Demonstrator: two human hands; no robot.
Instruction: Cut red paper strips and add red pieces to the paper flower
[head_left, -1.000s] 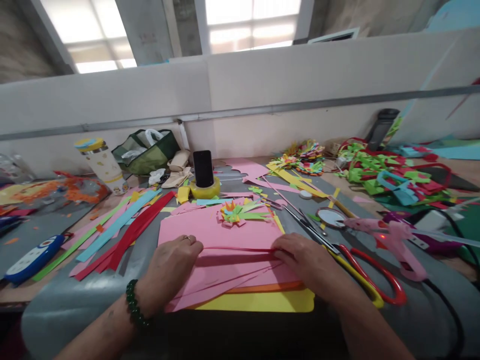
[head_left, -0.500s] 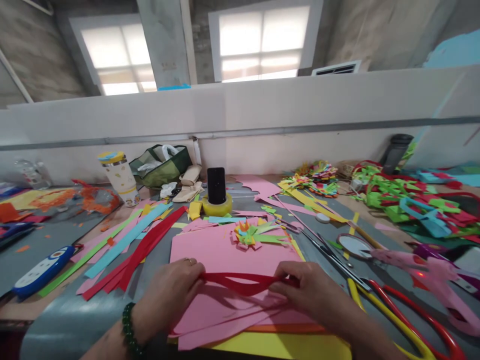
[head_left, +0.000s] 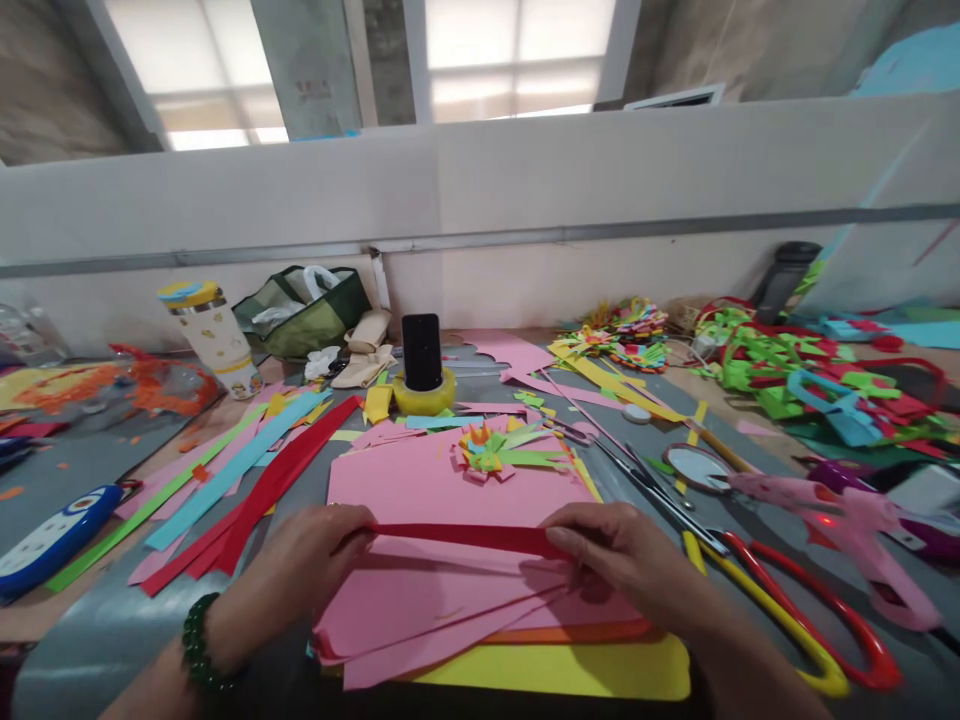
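Between my two hands a red paper strip is stretched nearly level. My left hand pinches its left end, and my right hand grips the other end between thumb and fingers. Beneath the strip lies a stack of pink paper sheets, with yellow paper showing under its near edge. A small paper flower with green, yellow and orange petals rests on the far part of the stack. Several more red strips lie left of the stack.
Scissors and a pink glue gun lie on the right. A phone stands in a yellow tape roll beyond the stack. A tumbler, a green bag and colourful paper pieces line the back.
My hands have moved a little apart, and the red strip, looped and slack before, is now pulled taut and flat. The camera view has tilted down slightly.
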